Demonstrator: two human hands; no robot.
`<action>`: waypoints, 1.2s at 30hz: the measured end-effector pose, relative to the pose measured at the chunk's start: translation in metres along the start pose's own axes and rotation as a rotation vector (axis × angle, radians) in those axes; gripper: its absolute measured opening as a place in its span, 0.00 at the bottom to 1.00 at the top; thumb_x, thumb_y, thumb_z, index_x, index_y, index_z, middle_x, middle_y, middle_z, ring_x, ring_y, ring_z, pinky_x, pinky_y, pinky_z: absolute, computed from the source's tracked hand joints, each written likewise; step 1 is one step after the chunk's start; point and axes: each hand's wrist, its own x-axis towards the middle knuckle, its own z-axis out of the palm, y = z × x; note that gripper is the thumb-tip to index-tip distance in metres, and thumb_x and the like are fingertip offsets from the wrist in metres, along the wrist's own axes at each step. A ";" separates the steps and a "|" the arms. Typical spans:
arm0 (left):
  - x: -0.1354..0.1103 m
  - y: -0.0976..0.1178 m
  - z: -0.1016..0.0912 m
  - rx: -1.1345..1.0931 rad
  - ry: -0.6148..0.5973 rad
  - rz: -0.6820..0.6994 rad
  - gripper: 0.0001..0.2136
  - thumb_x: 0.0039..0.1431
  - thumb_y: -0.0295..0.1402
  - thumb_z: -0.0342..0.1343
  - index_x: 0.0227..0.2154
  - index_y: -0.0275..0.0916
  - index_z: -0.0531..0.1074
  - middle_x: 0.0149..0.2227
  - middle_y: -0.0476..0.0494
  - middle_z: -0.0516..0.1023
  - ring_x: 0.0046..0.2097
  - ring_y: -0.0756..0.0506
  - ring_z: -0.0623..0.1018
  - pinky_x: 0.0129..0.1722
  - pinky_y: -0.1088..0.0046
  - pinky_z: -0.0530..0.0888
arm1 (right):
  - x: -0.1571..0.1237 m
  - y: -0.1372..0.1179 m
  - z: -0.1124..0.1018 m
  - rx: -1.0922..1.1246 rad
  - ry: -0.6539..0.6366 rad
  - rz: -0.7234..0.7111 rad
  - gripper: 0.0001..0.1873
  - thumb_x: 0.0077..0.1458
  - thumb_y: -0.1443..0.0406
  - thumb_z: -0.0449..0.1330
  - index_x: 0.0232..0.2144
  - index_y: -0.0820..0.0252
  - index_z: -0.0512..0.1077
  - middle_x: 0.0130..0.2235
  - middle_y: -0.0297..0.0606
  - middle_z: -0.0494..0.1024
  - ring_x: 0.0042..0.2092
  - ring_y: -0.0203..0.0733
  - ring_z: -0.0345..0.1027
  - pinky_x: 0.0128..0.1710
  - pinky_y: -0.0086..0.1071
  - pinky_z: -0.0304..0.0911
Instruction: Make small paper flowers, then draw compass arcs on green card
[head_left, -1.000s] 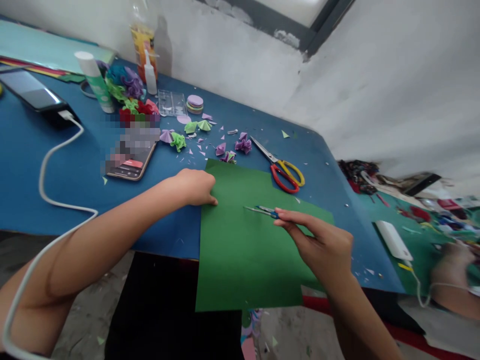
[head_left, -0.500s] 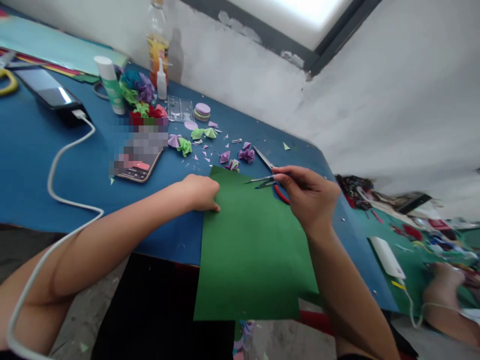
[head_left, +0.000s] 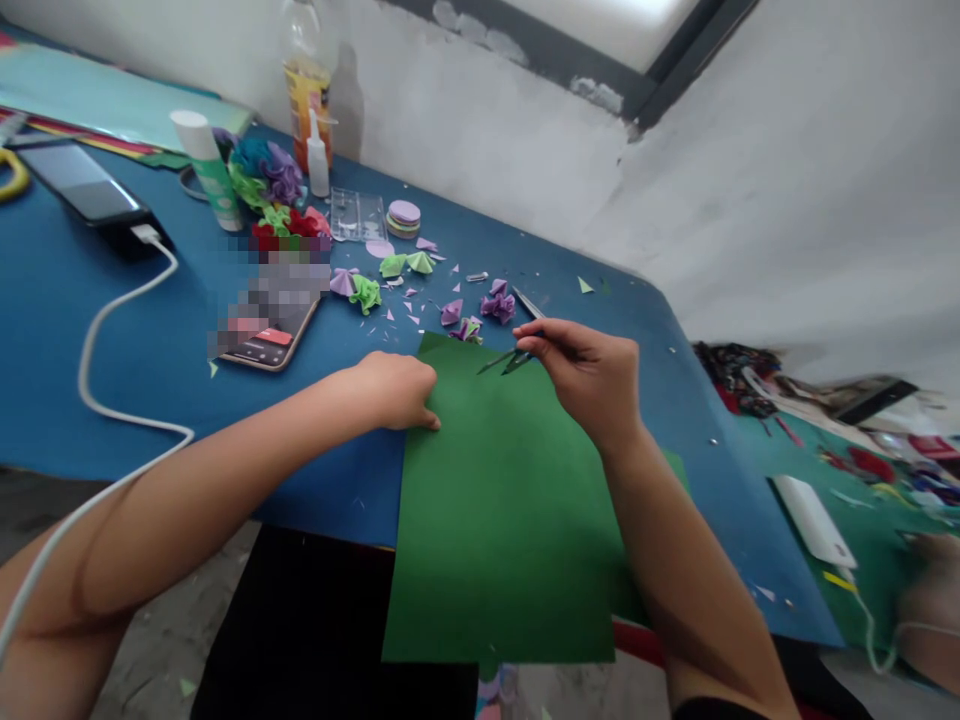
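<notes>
A large sheet of green paper (head_left: 502, 510) lies on the blue table and hangs over its front edge. My left hand (head_left: 399, 388) is closed on the paper's left edge near the top corner, thumb on the upper face. My right hand (head_left: 589, 375) grips a drawing compass (head_left: 511, 358) between thumb and fingers, its thin legs pointing left above the sheet's upper part. Behind that hand lies a pair of scissors (head_left: 529, 303); only the blades show, since the hand covers the rest.
Crumpled purple paper flowers (head_left: 498, 302) and paper scraps lie beyond the sheet. At left are a phone (head_left: 281, 350), a glue stick (head_left: 210, 175), a charging phone (head_left: 82, 180) and its white cable (head_left: 86, 350). A bottle (head_left: 306, 100) stands by the wall. Another person's hand (head_left: 934, 580) is far right.
My right hand has shifted left with the compass, and the scissors' red handle is now covered. My left hand stays on the paper's edge. The view has turned slightly.
</notes>
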 end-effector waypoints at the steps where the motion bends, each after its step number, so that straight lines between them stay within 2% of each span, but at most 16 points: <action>1: 0.000 0.000 0.000 0.006 -0.004 -0.011 0.18 0.58 0.48 0.52 0.38 0.37 0.74 0.40 0.35 0.78 0.43 0.37 0.77 0.36 0.66 0.71 | 0.000 0.000 0.000 0.003 0.000 0.007 0.05 0.53 0.64 0.63 0.32 0.56 0.79 0.30 0.33 0.81 0.27 0.35 0.70 0.29 0.29 0.65; 8: 0.000 0.003 0.000 0.033 -0.017 -0.027 0.19 0.58 0.48 0.50 0.37 0.37 0.74 0.40 0.34 0.78 0.42 0.36 0.77 0.36 0.66 0.71 | -0.004 -0.002 -0.004 -0.007 -0.018 0.012 0.06 0.54 0.63 0.63 0.34 0.55 0.79 0.31 0.33 0.81 0.28 0.35 0.71 0.30 0.30 0.66; 11: 0.000 0.003 0.000 0.050 -0.021 -0.034 0.19 0.57 0.49 0.50 0.37 0.38 0.74 0.40 0.36 0.78 0.41 0.38 0.77 0.35 0.68 0.71 | -0.004 -0.004 -0.008 -0.009 -0.037 0.017 0.07 0.55 0.64 0.61 0.36 0.54 0.79 0.34 0.34 0.82 0.31 0.38 0.74 0.33 0.31 0.68; 15: 0.000 0.002 0.001 0.053 -0.019 -0.031 0.19 0.57 0.49 0.50 0.37 0.37 0.74 0.40 0.36 0.78 0.41 0.38 0.77 0.34 0.68 0.70 | -0.004 0.000 -0.012 0.051 -0.099 -0.013 0.11 0.58 0.67 0.56 0.39 0.53 0.78 0.38 0.34 0.82 0.38 0.39 0.76 0.39 0.33 0.71; 19: 0.000 0.002 0.001 0.032 -0.018 -0.028 0.18 0.58 0.47 0.51 0.36 0.37 0.74 0.39 0.35 0.78 0.41 0.36 0.77 0.35 0.65 0.71 | -0.004 0.010 -0.009 0.177 -0.141 -0.045 0.11 0.59 0.67 0.55 0.37 0.53 0.77 0.38 0.35 0.81 0.41 0.39 0.75 0.43 0.35 0.70; 24: 0.000 0.003 0.000 0.031 -0.015 -0.039 0.18 0.57 0.48 0.51 0.36 0.37 0.74 0.38 0.35 0.78 0.40 0.36 0.77 0.34 0.65 0.70 | -0.004 0.021 -0.002 0.310 -0.107 -0.036 0.09 0.60 0.64 0.55 0.34 0.53 0.76 0.37 0.35 0.80 0.41 0.40 0.75 0.44 0.36 0.70; 36: 0.001 0.002 0.001 0.030 -0.022 -0.044 0.18 0.57 0.49 0.50 0.35 0.38 0.74 0.36 0.37 0.78 0.39 0.37 0.77 0.34 0.65 0.71 | -0.005 0.028 -0.002 0.329 -0.125 -0.033 0.09 0.60 0.64 0.55 0.34 0.54 0.76 0.36 0.35 0.79 0.41 0.39 0.74 0.43 0.35 0.69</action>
